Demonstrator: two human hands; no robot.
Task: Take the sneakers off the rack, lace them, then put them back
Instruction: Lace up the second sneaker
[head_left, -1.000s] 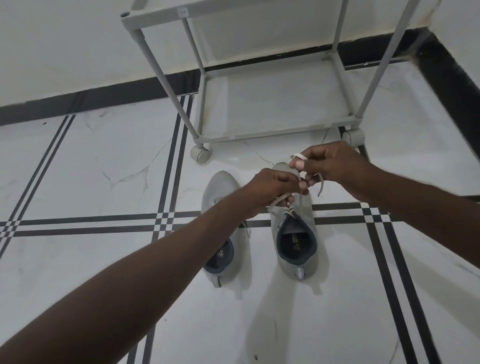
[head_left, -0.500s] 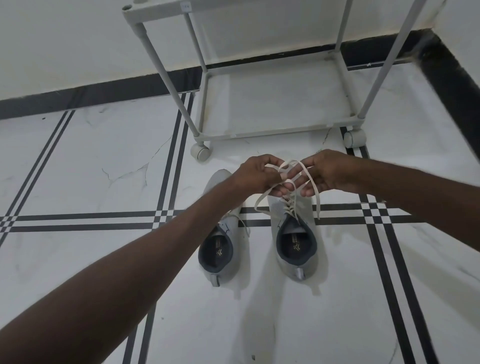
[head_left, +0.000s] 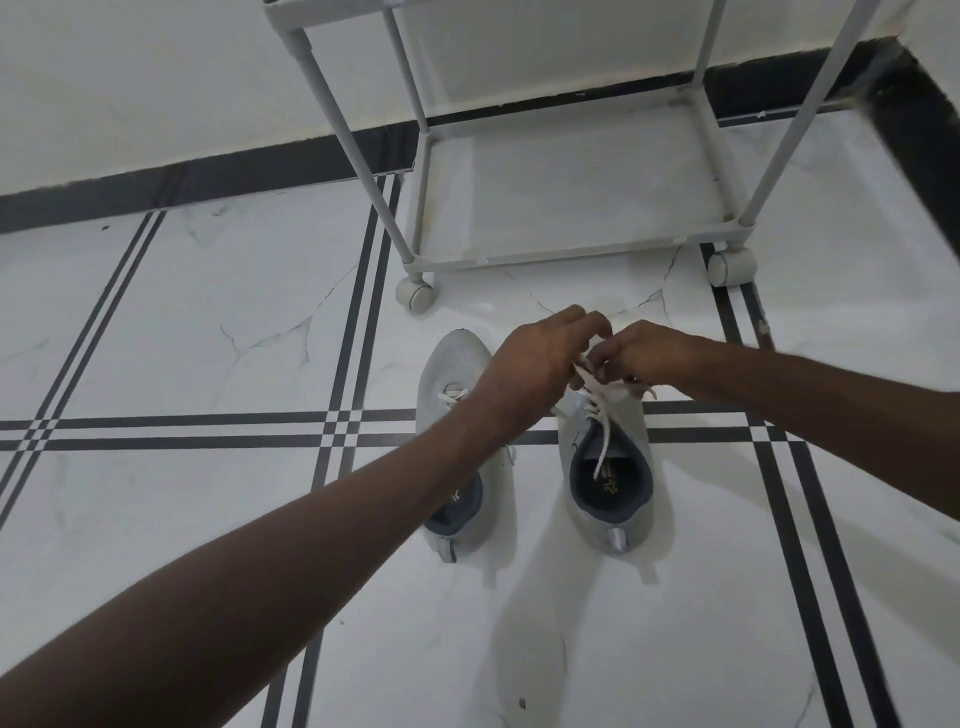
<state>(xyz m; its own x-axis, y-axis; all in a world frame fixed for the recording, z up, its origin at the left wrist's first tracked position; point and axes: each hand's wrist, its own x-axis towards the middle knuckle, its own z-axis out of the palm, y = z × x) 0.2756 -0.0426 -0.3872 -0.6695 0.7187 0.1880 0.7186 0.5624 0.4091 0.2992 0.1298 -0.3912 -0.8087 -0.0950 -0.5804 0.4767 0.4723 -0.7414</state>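
Note:
Two light grey sneakers stand side by side on the floor, toes toward the rack. The left sneaker is partly covered by my left forearm. Over the laces of the right sneaker, my left hand and my right hand meet, both pinching its white shoelace. One loose lace end hangs down into the shoe's dark opening. The toe of the right sneaker is hidden under my hands.
A white wheeled rack stands just beyond the shoes, its bottom shelf bare, castors at the front corners. The white marble floor carries black stripe lines. A black skirting runs along the wall behind and down the right side.
The wide lace loops held up between my hands half a second ago are drawn in tight. Both hands have come closer together over the right sneaker. A lace end now hangs into the shoe.

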